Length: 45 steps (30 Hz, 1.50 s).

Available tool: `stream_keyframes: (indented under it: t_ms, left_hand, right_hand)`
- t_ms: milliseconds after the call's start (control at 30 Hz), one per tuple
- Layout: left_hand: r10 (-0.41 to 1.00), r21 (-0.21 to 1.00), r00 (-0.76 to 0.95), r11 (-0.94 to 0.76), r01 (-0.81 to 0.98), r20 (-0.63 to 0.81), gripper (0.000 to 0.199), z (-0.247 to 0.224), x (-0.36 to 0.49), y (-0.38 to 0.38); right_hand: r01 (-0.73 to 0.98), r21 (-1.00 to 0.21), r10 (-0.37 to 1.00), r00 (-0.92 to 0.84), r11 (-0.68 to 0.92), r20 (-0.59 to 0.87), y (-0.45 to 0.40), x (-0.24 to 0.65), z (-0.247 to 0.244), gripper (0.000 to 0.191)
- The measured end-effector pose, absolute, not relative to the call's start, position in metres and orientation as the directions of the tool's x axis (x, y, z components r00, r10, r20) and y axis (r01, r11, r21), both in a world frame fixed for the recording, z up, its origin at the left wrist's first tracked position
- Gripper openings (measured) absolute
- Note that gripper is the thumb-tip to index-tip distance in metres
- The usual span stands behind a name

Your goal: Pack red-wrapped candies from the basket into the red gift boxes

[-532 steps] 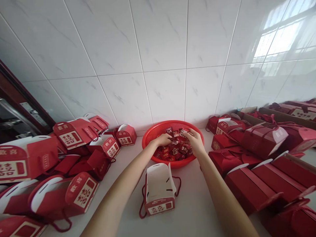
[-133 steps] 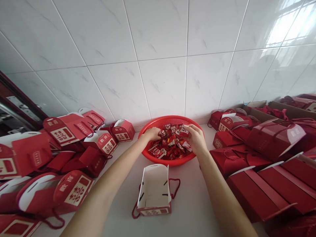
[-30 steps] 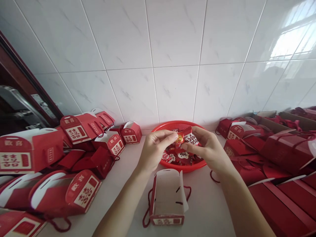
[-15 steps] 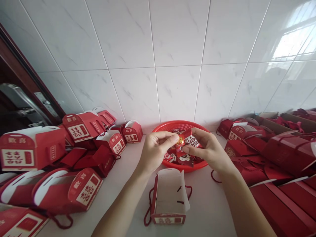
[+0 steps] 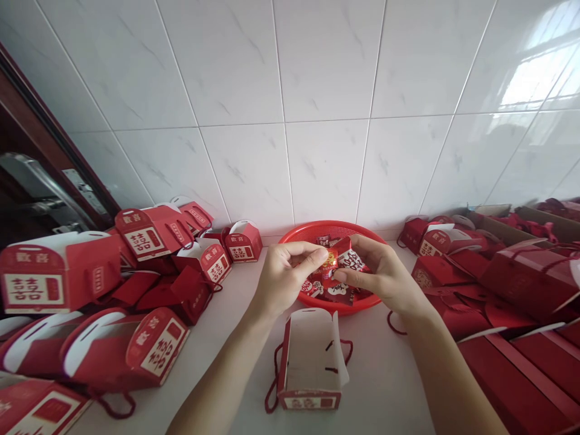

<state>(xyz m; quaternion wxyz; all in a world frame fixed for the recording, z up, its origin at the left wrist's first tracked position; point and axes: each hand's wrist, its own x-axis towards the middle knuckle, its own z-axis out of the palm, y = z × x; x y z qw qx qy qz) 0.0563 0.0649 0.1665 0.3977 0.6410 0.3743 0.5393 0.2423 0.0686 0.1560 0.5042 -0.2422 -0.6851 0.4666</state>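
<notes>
Gold-and-red packet [image 5: 331,261]: is being held up between both hands, over the near half of the red basket [image 5: 333,310].
Left hand [image 5: 285,275]: is pinching that packet between thumb and bent forefinger, its back turning upward, its wrist angling in from the basket's near left.
Right hand [image 5: 385,272]: is holding a white-lettered packet [image 5: 351,258], fingers arching behind it, thumb stretching leftward to the edge of the gold-and-red one; whether it is gripping both, I cannot tell.
Forearms: are slanting inward toward the basket from its near side, one passing each side of the open box [image 5: 310,350].
Packet lettering: is showing bold and pale on dark red, too small for sure reading.
Other packets [image 5: 338,294]: are lying loose inside the basket, partly hidden by the hands.
Open box: is standing just in front of the basket, white inside, dark red cords looping out at both sides; its front label is appearing too foreshortened to read.
Left boxes [image 5: 156,235]: are crowding left of the basket, their cream panels showing 囍 and their flaps 歡喜.
Right boxes [image 5: 516,368]: are massing right of the basket, mostly plain red.
Tiled wall [image 5: 326,175]: is rising behind the basket.
</notes>
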Motion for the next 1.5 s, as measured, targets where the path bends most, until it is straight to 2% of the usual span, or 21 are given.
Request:
stream_keyframes:
  t_ms: [533, 833, 1500]
  left_hand:
    - [0.903, 0.906, 0.14, -0.418, 0.066, 0.406, 0.016, 0.1665, 0.057, 0.0639]
    - [0.908, 0.912, 0.133, -0.407, 0.058, 0.397, 0.018, 0.1653, 0.0576, 0.0658]
    - [0.909, 0.909, 0.117, -0.41, 0.076, 0.4, 0.021, 0.1605, 0.0588, 0.0684]
  right_hand:
    - [-0.136, -0.889, 0.798, -0.396, 0.437, 0.453, 0.0677, 0.2436, 0.1584, 0.026]
    - [-0.06, -0.882, 0.813, -0.363, 0.467, 0.456, 0.0692, 0.2453, 0.1578, 0.029]
    - [-0.141, -0.89, 0.818, -0.355, 0.433, 0.454, 0.0704, 0.2452, 0.1559, 0.031]
